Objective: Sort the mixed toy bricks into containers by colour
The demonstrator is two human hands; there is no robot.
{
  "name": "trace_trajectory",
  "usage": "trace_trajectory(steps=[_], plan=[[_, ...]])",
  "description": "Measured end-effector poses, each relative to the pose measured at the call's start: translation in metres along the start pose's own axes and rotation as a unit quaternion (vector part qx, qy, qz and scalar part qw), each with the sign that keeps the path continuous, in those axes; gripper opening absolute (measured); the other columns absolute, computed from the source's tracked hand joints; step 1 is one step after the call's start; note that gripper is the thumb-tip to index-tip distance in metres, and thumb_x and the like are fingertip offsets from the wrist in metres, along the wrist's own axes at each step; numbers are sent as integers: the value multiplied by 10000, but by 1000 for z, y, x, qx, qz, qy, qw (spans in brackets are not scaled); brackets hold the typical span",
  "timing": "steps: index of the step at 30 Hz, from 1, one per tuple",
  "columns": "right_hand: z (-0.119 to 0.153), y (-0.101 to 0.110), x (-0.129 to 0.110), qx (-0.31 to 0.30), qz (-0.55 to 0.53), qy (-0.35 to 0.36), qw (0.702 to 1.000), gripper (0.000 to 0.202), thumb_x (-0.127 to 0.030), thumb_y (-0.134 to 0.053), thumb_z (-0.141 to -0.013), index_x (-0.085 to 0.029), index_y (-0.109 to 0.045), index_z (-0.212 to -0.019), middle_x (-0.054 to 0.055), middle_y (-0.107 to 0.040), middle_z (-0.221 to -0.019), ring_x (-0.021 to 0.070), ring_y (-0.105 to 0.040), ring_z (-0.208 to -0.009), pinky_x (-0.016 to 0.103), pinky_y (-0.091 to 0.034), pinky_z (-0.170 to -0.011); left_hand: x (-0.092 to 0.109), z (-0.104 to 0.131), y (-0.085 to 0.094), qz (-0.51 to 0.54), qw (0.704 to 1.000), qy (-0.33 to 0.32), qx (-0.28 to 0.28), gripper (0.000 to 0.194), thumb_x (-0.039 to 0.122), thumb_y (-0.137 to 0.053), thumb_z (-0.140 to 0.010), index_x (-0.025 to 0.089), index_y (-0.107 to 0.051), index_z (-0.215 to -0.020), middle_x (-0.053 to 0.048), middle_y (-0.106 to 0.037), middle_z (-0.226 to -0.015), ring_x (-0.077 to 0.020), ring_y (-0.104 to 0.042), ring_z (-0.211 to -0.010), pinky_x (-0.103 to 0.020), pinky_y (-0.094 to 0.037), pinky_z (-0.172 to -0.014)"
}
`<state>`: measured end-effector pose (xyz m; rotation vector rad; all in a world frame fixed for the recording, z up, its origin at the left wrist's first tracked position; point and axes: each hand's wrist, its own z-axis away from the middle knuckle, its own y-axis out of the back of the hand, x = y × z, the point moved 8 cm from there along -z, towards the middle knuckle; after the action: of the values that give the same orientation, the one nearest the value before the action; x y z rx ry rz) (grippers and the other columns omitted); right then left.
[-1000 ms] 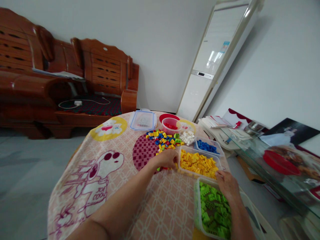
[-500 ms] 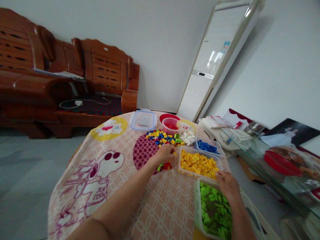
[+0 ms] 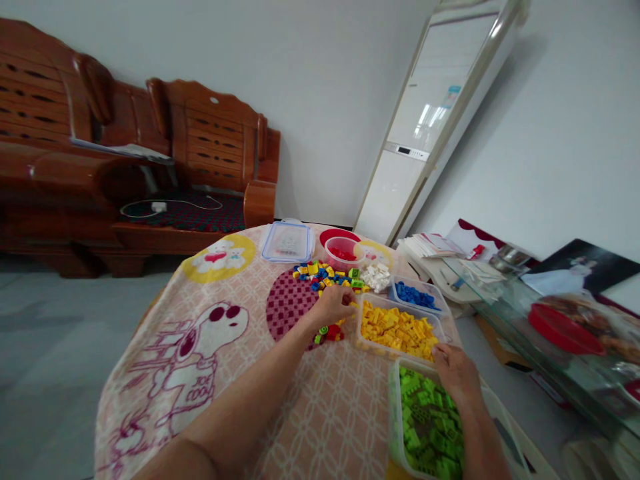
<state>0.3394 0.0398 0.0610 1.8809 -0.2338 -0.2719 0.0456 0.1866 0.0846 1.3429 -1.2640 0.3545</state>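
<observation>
My left hand (image 3: 334, 305) reaches over the loose pile of mixed toy bricks (image 3: 323, 270), its fingers pinched round a small yellow brick (image 3: 354, 305) beside the left wall of a clear box. That box (image 3: 380, 343) holds many yellow bricks (image 3: 395, 328). At its near right corner, my right hand (image 3: 454, 368) is closed on the rim. Below the right wrist stands a second clear box (image 3: 395, 407) filled with green bricks (image 3: 430, 420), partly hidden by the forearm. A few red and green bricks (image 3: 333, 333) lie just under my left hand.
Farther back are a box of blue bricks (image 3: 414, 295), a heap of white bricks (image 3: 376, 276), a round tub (image 3: 342, 263) with red bricks, and a clear lid (image 3: 287, 241). To the right, a glass shelf (image 3: 505, 310) carries papers and a red bowl.
My left hand has shifted slightly right, toward the yellow-brick box, with a yellow brick now showing at its fingertips. My right hand stays at the box corner.
</observation>
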Motion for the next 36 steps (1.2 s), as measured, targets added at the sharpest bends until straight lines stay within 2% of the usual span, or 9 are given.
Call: trace_trajectory(steps=[2, 4, 7, 9, 11, 14, 22, 30, 36], plan=[[0, 7, -4, 10, 6, -1, 1000, 381, -292, -400, -893, -101, -714, -993, 162, -709, -1012, 244, -654, -939, 340, -471, -878, 12, 1, -7, 54, 998, -14, -20, 188, 196, -652, -670, 124, -705, -835, 3, -666, -672, -114, -601, -634, -189, -433, -592], [0, 24, -17, 49, -4, 18, 999, 366, -287, -434, -878, -88, -699, -1031, 185, -682, -1082, 270, -631, -1020, 377, -464, -926, 26, 4, -18, 100, 993, -28, -47, 210, 225, -667, -682, 127, -699, -865, 11, -662, -655, -107, -595, -603, -184, -435, -573], [6, 54, -54, 116, -85, 89, 986, 386, -364, -484, -886, -99, -678, -1089, 191, -638, -1198, 288, -588, -1126, 421, -453, -981, 46, 11, -33, 126, 989, -53, -57, 217, 239, -694, -674, 126, -697, -859, 12, -660, -656, -99, -588, -598, -178, -429, -563], [12, 64, -88, 103, -159, 164, 968, 378, -382, -525, -885, -134, -652, -1140, 150, -644, -1217, 259, -587, -1144, 412, -447, -1011, 55, 15, -41, 131, 988, -60, -52, 210, 241, -700, -670, 125, -697, -845, 5, -665, -673, -98, -590, -611, -176, -425, -562], [18, 65, -120, 64, -201, 220, 952, 353, -351, -563, -876, -161, -631, -1166, 123, -657, -1205, 241, -601, -1128, 401, -464, -994, 59, 19, -48, 137, 988, -55, -52, 197, 237, -690, -675, 123, -694, -836, 5, -662, -669, -95, -585, -598, -175, -418, -549], [22, 60, -141, 53, -202, 216, 954, 279, -292, -587, -865, -167, -628, -1111, 123, -677, -1129, 256, -625, -1065, 413, -494, -927, 58, 21, -54, 138, 988, -40, -60, 168, 216, -674, -670, 119, -687, -806, 10, -651, -646, -91, -572, -571, -175, -404, -525], [23, 53, -143, 54, -184, 206, 960, 156, -227, -585, -863, -189, -603, -1014, 87, -673, -994, 239, -639, -950, 370, -504, -824, 49, 19, -62, 138, 987, -24, -82, 188, 233, -690, -648, 115, -684, -795, 17, -642, -641, -85, -560, -555, -172, -393, -508], [27, 54, -155, 70, -141, 234, 959, 102, -251, -619, -838, -192, -607, -921, 67, -664, -874, 220, -639, -854, 323, -492, -746, 47, 26, -67, 202, 963, 3, -181, 186, 268, -710, -669, 112, -674, -765, 28, -619, -585, -79, -538, -497, -170, -386, -470], [28, 48, -148, 60, -107, 249, 961, 79, -205, -605, -822, -192, -600, -900, 68, -670, -886, 218, -638, -850, 314, -482, -732, 37, 20, -60, 220, 952, -2, -214, 211, 223, -754, -625, 98, -717, -791, 29, -625, -577, -62, -529, -491, -154, -400, -480]])
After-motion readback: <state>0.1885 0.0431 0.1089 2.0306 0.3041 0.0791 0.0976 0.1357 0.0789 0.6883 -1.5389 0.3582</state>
